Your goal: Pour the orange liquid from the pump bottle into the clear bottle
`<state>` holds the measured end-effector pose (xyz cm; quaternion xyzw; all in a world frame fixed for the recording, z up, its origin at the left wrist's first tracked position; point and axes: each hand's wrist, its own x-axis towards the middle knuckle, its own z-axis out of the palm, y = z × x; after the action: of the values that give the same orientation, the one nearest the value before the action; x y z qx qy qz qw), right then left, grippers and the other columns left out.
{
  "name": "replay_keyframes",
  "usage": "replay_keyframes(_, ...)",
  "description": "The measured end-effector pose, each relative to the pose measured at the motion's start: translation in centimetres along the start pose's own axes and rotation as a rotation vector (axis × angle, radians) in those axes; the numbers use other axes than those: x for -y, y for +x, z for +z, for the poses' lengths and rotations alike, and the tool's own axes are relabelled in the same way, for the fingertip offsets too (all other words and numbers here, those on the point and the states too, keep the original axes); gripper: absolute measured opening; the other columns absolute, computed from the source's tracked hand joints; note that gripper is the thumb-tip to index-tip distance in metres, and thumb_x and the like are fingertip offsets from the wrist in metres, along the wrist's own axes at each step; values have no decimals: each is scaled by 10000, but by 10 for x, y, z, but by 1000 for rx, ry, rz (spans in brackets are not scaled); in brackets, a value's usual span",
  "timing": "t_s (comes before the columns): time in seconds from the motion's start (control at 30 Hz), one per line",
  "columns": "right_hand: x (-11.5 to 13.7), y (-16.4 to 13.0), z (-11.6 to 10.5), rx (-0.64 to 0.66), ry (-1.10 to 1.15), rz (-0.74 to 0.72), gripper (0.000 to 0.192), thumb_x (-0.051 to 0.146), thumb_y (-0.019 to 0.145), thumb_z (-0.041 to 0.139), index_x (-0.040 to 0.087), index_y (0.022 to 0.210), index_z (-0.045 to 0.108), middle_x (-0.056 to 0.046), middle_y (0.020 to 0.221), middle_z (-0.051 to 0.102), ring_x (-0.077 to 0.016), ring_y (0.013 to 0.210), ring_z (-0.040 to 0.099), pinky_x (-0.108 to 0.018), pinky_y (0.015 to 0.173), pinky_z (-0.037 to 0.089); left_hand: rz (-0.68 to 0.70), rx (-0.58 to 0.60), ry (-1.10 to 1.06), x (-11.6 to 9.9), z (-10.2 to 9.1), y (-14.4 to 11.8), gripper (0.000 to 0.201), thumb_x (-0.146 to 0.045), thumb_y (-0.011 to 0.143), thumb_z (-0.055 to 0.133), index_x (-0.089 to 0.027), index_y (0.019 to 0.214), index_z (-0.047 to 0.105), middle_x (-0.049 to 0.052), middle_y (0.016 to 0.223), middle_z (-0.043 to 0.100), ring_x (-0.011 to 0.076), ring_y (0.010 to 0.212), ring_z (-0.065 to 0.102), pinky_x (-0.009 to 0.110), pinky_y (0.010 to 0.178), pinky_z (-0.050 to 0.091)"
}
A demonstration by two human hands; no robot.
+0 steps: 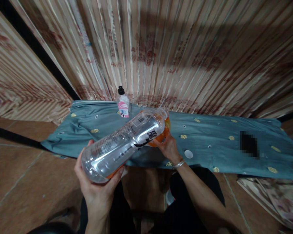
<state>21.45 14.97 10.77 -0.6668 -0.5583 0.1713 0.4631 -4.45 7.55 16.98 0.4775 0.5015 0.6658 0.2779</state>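
A large clear plastic bottle (117, 146) lies tilted across my view, with its uncapped-looking neck at the upper right. My left hand (95, 182) is wrapped round the bottle's base from below. Silvery wrap and dark print show on its side. Close to the neck, my right hand (168, 146) is closed on an orange see-through thing (166, 127), mostly hidden behind the bottle; its exact kind I cannot make out. The right thumb lies near the bottle's shoulder. On the cloth behind stands a small clear bottle (123, 107) with a black top and pink label.
A teal patterned cloth (205, 130) covers the low bench before me. On it lie a white round disc (188, 153) and a dark blurred-out patch (249, 144). Pleated curtains (146, 55) hang behind, and dark bars (36, 48) run along the left.
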Motion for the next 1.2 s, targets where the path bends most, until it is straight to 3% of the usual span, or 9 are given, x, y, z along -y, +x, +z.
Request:
replay_keyframes(0.7,-1,0,1,0,-32,15,764,587,762,782,221,1401,583,-142,1250,789,-365,1137,775,-541,989,627,-16,0,13,1,1,0,1162,-266,499,1070,-260,1510,496,180,1686,478,399,1532,490,604,1277,370)
replay_keyframes(0.97,-2,-1,1,5,-41,10,801,538,772,795,208,1459,546,-149,1289,780,-371,1158,770,-561,998,619,-22,-3,6,2,1,0,1110,-223,535,1041,-257,1506,503,172,1685,482,372,1515,514,573,1277,381)
replay_keyframes(1.2,-1,0,1,14,-33,2,797,566,779,778,157,1429,563,-194,1285,775,-357,1153,769,-518,997,624,-42,0,-10,2,1,0,1146,-205,506,1052,-243,1508,497,195,1686,472,407,1507,518,612,1262,389)
